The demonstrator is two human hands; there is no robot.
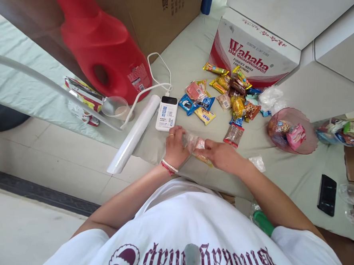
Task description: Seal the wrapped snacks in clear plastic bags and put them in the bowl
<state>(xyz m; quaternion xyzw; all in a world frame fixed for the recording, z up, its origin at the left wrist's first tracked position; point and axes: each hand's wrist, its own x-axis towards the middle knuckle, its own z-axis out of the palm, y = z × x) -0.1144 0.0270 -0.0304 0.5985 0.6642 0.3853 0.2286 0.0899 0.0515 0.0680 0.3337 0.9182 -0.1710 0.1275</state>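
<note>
Left hand: the left hand (175, 146) rests on the cloth (181, 57) near its front edge, fingers curled closed around one end of a clear bag (192, 141); a bead bracelet and a red cord sit on the wrist.
Right hand: the right hand (220, 155) meets the left from the other side, fingers pinched shut on the bag and on the snack inside it.
Bag: crumpled clear plastic, held between both hands just above the cloth, with a pink and a yellow wrapper showing through; how many snacks are in it cannot be told.
Power bank: a white power bank (166, 113) lies just beyond the left hand, its cable (156, 73) looping away toward the red jug (101, 44).
Roll: a white roll (134, 134) lies slanted beside the power bank, its near end hanging past the cloth's edge.
Snacks: a loose pile of wrapped snacks (224, 95) is spread on the cloth beyond the hands, in front of the Wahaha box (250, 57); one brown packet (233, 134) lies nearest the right hand.
Basket: a pink mesh basket (310, 134), right of the pile, holds a few packets.
Phone: a black phone (326, 194) lies flat on the cloth, well apart to the right.
Cup: a clear cup (115, 106) stands beside the jug.
Person: wears a white printed T-shirt (189, 229).
</note>
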